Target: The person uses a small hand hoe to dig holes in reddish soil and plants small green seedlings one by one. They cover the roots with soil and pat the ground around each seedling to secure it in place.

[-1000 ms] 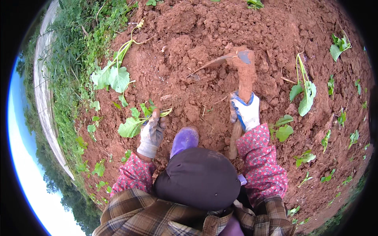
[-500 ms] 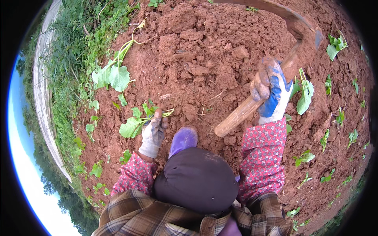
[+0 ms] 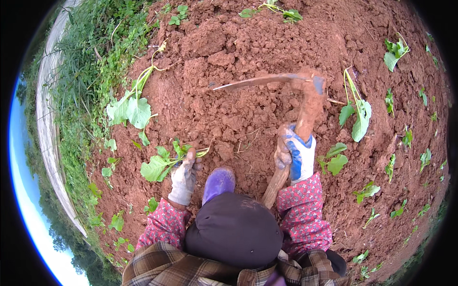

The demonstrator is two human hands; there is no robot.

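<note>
In the head view, holds with the gloved right hand [image 3: 296,152] a hoe [image 3: 307,112]; has this grip closed around the wooden handle, just below the soil-covered neck; carries the hoe in front of the body, somewhat to the right, with the long blade toward the left, over the loose red soil [image 3: 191,95]; cannot tell whether touching the soil or only above it; pinches with the gloved left hand [image 3: 185,176] a leafy green bunch [image 3: 156,168] by its stems, with that grip pressed together between thumb and fingers; has the broad leaves at the left of the hand and the thin stem ends out at the right; shows between the two hands, nearer to the left one, a purple boot [image 3: 219,183], and next to it a dark rounded cloth [image 3: 234,229]; shows also a pale-stemmed plant [image 3: 138,112] lying beyond the left hand, a second loose plant [image 3: 361,119] at the right of the hoe, and small green plants [image 3: 390,167] spread farther right; at the far left, green weeds [image 3: 90,81] and, past these, a pale path [image 3: 44,95].
</note>
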